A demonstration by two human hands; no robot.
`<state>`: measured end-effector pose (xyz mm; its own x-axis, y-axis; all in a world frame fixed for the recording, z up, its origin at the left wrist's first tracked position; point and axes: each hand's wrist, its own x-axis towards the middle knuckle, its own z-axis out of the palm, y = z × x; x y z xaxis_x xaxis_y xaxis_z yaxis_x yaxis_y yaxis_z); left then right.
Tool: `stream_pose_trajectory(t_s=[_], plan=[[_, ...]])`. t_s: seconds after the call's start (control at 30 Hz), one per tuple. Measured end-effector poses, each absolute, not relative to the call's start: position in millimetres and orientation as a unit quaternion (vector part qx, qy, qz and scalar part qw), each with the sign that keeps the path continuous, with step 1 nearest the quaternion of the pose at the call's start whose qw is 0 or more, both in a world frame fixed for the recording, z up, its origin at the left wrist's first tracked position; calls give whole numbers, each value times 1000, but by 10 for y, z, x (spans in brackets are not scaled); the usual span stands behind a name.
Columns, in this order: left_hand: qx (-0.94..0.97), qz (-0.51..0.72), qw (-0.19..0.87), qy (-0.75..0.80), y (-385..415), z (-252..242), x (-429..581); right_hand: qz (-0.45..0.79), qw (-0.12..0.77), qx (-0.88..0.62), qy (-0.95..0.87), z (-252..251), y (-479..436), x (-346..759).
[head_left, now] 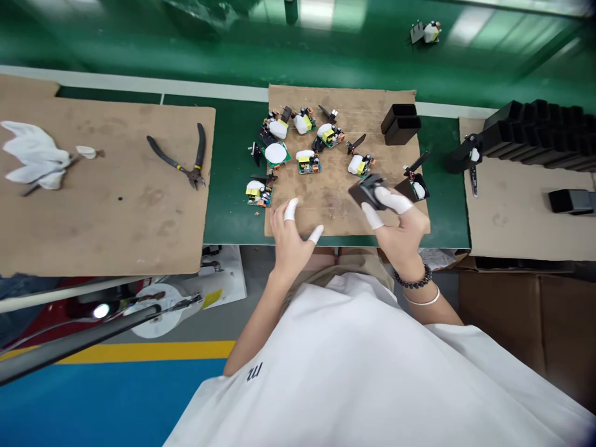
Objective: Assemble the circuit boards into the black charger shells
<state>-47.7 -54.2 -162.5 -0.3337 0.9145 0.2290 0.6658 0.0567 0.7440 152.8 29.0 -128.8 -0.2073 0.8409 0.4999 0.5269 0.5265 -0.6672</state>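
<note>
My right hand [400, 226], with white finger cots on thumb and finger, grips a black plastic housing [364, 191] over the middle cardboard sheet; motion blurs it a little. My left hand [293, 239] hovers at the sheet's front edge, its cot-covered thumb and finger apart and nothing between them. Close beyond it lies a small circuit board [259, 192] with white and yellow parts. Several similar boards, such as this circuit board [308, 162], lie farther back. Right of my right hand, a black housing [413, 189] has a board partly inside it.
Two upright black housings [401, 125] stand at the back of the cardboard [335, 220]. Stacked black housings [540, 136] fill the right side. On the left cardboard lie cutting pliers [189, 171] and a white glove [37, 155]. One board [426, 32] sits on the green surface behind.
</note>
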Motion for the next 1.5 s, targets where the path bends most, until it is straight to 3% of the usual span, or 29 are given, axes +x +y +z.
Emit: stream_pose_trajectory(t_s=[0.37, 0.47, 0.57, 0.67, 0.77, 0.97, 1.27, 1.5], plan=[[565, 399, 94, 716, -534, -1731, -452, 213, 364, -480, -769, -1437, 453, 1624], [581, 425, 127, 682, -519, -1672, -402, 351, 411, -486, -687, -1418, 414, 1568], [614, 494, 183, 588, -460, -1549, -277, 564, 487, -467, -476, -1312, 269, 1473], [610, 559, 209, 521, -378, -1382, -145, 764, 412, -418, -270, -1168, 113, 1406], [587, 584, 210, 520, -334, -1202, -73, 861, 319, -360, -163, -1064, 55, 1412], [555, 620, 250, 495, -373, -981, -44, 872, 300, -353, -157, -1064, 126, 1493], [480, 664, 352, 451, -424, -938, -104, 739, 411, -386, -369, -920, 227, 1530], [430, 678, 390, 452, -460, -787, -71, 728, 391, -399, -397, -874, 234, 1536]])
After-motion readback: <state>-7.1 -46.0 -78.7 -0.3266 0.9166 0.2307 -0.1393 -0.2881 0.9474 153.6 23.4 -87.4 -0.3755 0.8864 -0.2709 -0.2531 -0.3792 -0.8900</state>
